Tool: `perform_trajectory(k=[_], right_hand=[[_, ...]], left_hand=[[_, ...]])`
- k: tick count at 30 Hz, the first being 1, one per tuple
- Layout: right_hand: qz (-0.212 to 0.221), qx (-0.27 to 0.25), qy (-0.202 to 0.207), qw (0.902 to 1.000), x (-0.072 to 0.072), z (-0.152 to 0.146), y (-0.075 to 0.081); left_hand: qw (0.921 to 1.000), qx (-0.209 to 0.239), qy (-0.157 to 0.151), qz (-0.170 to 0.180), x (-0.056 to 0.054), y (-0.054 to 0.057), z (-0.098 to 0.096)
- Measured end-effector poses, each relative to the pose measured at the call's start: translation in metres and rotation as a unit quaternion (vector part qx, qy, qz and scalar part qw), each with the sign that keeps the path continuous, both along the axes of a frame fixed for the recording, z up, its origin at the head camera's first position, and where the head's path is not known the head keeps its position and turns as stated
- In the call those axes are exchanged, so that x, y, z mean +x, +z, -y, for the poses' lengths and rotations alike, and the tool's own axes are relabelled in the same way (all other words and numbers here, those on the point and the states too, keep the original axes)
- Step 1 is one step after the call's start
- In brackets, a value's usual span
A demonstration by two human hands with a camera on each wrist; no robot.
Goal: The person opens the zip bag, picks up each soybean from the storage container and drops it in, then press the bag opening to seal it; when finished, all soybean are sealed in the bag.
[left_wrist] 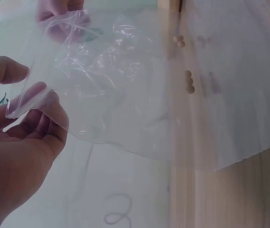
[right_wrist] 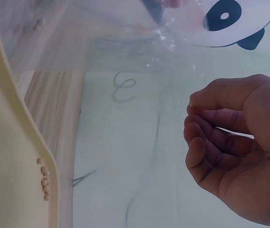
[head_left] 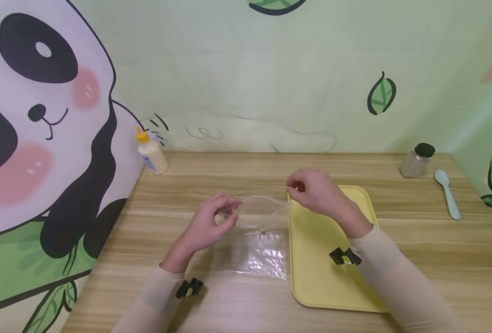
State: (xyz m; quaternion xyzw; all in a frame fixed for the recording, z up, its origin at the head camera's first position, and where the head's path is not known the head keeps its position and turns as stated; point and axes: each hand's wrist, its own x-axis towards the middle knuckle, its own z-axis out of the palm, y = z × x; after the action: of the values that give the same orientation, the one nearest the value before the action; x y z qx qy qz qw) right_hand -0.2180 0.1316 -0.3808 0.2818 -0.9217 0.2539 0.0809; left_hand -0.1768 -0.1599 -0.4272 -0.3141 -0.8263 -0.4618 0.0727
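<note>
Clear bag point(head_left: 252, 254) on the tabletop point(head_left: 229, 173), beside the left edge of a yellow tray point(head_left: 325, 282).
The left hand point(head_left: 206, 224) hooks curled fingers round the bag's mouth, thumb apart; the right hand point(head_left: 316, 192) has thumb and fingertip together near its other corner. Small balls point(right_wrist: 45, 182) lie along the tray's rim.

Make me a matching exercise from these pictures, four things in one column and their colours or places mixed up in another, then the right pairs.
Things:
1. plastic bag
2. tray
3. spoon
4. bottle

Colours or places:
A. pale blue, beside the black-lidded jar
B. yellow, flat on the table
C. at the table's back left corner
D. see-through, held by the left hand

Pairs: 1-D, 2-B, 3-A, 4-C
</note>
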Motion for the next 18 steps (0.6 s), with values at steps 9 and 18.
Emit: perform_trajectory(k=[9, 18], right_hand=[[-0.040, -0.020, 0.033, 0.9984, 0.012, 0.010, 0.009], [-0.069, -0.036, 0.065, 0.9948, 0.021, 0.020, 0.012]], left_hand=[[1.0000, -0.004, 0.004, 0.003, 0.000, 0.001, 0.000], [1.0000, -0.004, 0.005, 0.003, 0.000, 0.001, 0.000]])
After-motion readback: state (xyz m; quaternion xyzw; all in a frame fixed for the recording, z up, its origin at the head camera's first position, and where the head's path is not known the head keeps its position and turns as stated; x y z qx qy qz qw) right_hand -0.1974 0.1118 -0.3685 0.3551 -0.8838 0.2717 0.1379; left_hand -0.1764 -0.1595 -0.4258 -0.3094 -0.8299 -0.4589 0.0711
